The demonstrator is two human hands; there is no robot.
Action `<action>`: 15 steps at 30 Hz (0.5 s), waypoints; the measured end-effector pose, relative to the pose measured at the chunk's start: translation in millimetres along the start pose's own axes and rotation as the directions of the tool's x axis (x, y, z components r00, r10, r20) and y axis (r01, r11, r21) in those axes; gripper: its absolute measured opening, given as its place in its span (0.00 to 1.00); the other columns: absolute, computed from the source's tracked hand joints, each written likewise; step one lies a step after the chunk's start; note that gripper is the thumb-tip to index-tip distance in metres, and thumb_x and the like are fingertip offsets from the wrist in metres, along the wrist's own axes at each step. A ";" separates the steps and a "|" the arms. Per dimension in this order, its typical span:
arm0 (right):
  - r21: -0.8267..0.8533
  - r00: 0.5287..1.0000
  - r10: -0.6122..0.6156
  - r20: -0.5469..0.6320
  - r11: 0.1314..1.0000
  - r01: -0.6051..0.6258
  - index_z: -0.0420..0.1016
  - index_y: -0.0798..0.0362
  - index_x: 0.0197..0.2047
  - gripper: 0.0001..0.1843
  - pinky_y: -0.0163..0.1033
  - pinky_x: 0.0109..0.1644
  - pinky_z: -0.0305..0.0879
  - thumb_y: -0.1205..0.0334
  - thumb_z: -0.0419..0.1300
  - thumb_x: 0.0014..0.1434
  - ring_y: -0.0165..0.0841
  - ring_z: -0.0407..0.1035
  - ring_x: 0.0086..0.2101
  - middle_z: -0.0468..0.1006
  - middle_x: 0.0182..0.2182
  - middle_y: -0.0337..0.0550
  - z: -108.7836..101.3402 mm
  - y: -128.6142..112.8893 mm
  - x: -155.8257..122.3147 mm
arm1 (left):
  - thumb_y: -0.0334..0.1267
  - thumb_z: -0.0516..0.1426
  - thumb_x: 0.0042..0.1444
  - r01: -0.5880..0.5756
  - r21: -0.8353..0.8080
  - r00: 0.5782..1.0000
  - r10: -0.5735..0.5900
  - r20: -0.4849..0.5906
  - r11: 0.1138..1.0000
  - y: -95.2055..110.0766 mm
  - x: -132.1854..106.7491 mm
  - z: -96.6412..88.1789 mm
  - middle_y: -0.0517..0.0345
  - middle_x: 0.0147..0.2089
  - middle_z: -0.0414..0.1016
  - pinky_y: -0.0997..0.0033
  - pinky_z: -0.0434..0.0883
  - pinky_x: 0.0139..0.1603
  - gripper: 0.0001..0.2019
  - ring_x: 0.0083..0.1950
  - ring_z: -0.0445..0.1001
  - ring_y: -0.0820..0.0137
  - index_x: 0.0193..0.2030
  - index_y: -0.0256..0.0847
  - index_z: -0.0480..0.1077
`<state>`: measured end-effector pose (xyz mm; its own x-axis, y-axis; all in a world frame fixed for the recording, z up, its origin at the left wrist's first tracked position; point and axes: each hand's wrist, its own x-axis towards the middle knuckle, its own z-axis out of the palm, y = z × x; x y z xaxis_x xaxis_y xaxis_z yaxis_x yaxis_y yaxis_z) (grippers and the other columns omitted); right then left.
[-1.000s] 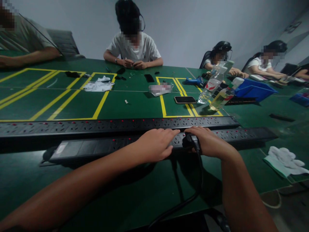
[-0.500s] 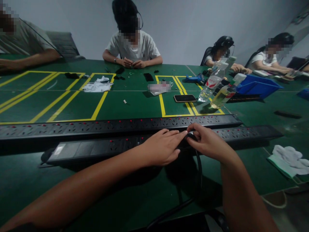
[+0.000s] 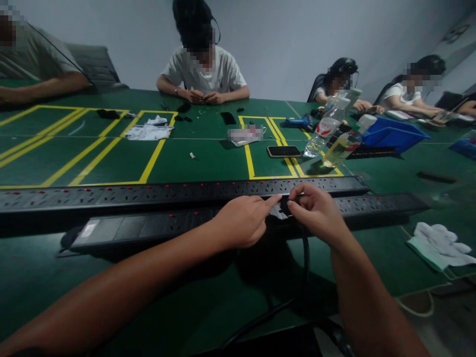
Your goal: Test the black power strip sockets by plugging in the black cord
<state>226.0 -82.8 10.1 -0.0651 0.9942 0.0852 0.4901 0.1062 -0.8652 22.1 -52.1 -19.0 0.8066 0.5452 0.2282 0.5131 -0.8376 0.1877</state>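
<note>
A long black power strip [image 3: 139,229] with red switches and several sockets lies across the table in front of me. My left hand [image 3: 243,221] rests over its middle and grips it, the index finger stretched toward the right hand. Between thumb and fingers, my right hand [image 3: 316,210] pinches a black plug [image 3: 285,204] just above the strip. From the plug a thick black cable [image 3: 306,263] hangs down past the near edge of the strip. Whether the plug's pins touch a socket is hidden.
A second long power strip [image 3: 111,194] lies right behind. Beyond it are a phone [image 3: 284,151], two bottles [image 3: 330,129], a blue bin [image 3: 396,134] and white cloth [image 3: 148,129]. A white glove [image 3: 441,243] lies at right. Several people sit around the table.
My right hand has tilted the plug up, so more of it shows. My left fingers have drawn back to the left and curled, leaving the index finger stretched out.
</note>
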 end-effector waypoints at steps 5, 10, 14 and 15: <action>-0.058 1.000 -0.004 0.026 0.998 0.005 0.66 0.52 0.30 0.05 0.32 0.20 0.40 0.62 0.59 0.54 0.24 0.51 0.16 0.56 0.14 0.28 19.5 2.6 4.4 | 0.33 0.48 0.58 0.067 0.016 0.997 -0.066 -0.050 0.998 -6.5 -8.5 1.6 0.48 0.51 0.75 0.61 0.70 0.49 0.27 0.47 0.73 0.62 0.65 0.36 0.57; -0.133 0.999 -0.034 -0.017 0.991 0.032 0.66 0.52 0.29 0.04 0.33 0.21 0.42 0.64 0.58 0.53 0.24 0.51 0.17 0.56 0.15 0.28 33.6 -0.8 1.9 | 0.33 0.49 0.57 0.067 0.013 0.996 -0.066 -0.066 0.998 -6.6 -6.5 4.6 0.48 0.53 0.74 0.60 0.71 0.49 0.26 0.48 0.73 0.62 0.64 0.36 0.57; -0.244 0.998 -0.059 0.006 0.968 0.058 0.65 0.51 0.30 0.02 0.34 0.23 0.44 0.64 0.57 0.53 0.26 0.54 0.19 0.60 0.17 0.31 36.9 -3.1 1.8 | 0.33 0.50 0.56 0.079 0.001 0.994 -0.078 -0.071 0.997 -6.0 -6.3 4.2 0.49 0.52 0.74 0.60 0.71 0.49 0.25 0.49 0.73 0.62 0.62 0.36 0.60; -0.279 0.998 -0.060 0.009 0.958 0.061 0.65 0.51 0.30 0.02 0.34 0.23 0.45 0.64 0.57 0.53 0.27 0.55 0.19 0.61 0.17 0.31 36.9 -3.6 2.3 | 0.32 0.50 0.56 0.082 0.000 0.994 -0.082 -0.071 0.997 -5.7 -6.4 3.8 0.48 0.53 0.74 0.60 0.71 0.50 0.24 0.49 0.73 0.62 0.61 0.36 0.60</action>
<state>192.0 -81.4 -4.8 -0.1026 0.9858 0.1327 0.7081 0.1661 -0.6863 15.1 -50.9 -25.1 0.7388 0.6131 0.2797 0.5775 -0.7899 0.2060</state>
